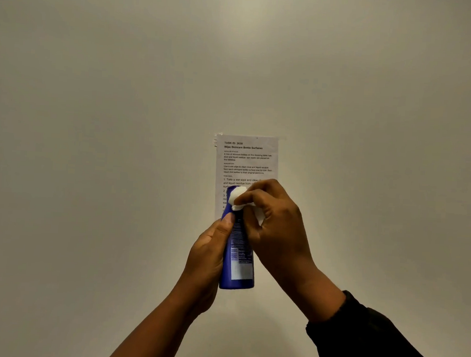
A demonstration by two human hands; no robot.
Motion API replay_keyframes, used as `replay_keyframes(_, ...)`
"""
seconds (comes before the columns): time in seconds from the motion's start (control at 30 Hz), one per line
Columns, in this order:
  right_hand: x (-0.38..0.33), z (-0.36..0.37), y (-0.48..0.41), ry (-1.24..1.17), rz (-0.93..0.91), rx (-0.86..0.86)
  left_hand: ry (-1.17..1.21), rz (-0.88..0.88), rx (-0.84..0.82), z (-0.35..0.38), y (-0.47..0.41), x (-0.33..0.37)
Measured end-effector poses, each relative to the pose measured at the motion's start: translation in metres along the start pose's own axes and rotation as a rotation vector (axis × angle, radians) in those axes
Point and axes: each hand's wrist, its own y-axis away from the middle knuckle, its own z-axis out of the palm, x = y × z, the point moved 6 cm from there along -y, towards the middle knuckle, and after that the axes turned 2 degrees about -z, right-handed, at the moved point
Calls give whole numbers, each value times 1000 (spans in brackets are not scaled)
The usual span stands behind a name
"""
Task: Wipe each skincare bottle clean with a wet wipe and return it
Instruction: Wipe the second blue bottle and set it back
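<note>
In the head view, the only one given, a blue bottle (238,272) was held up in the air in front of a pale wall (122,116); no surface was shown. The left hand (207,256) was wrapped round the bottle's lower half, thumb laid up along its side. The right hand (278,230) was curled round a bunched white wet wipe (237,195), which was pressed against the bottle's top end. The step in hand was judged to be the wiping of the top and shoulder. To do it well, the bottle would best be gripped firmly low down and turned a little at a time, so that the wipe could be drawn round the top and then down every side, the part under the left fingers included. The bottle was seen to be slim and deep blue, flat at its lower end, with a white label panel, a barcode and print too small to be read. Whether it was clean could not be told. A printed sheet (246,157) was taped to the wall behind it.
</note>
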Motion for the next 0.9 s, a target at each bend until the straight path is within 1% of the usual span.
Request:
replay_keyframes(0.1,-2,4,3,10,-25,-20,-47,62,29,-2,-2,3)
replay_keyframes(0.27,18,-13,-8,-38,114,68,-72,139,36,-5,-2,10)
replay_keyframes(0.3,18,-14,-9,-46,110,65,-78,144,29,-4,-2,11)
replay_keyframes(0.4,5,-7,-5,-49,25,29,-100,163,-6,0,-2,11)
replay_keyframes(0.53,-1,0,0,-8,-34,-7,-97,151,2,-2,-1,9)
replay_keyframes(0.7,11,-1,-7,-25,57,-4,-193,142,38,-4,-1,9)
replay_keyframes(0.83,3,5,2,-10,-14,-5,-223,123,65,-9,-3,6)
replay_keyframes(0.9,1,7,4,-6,-38,-16,-219,97,52,-9,-4,3)
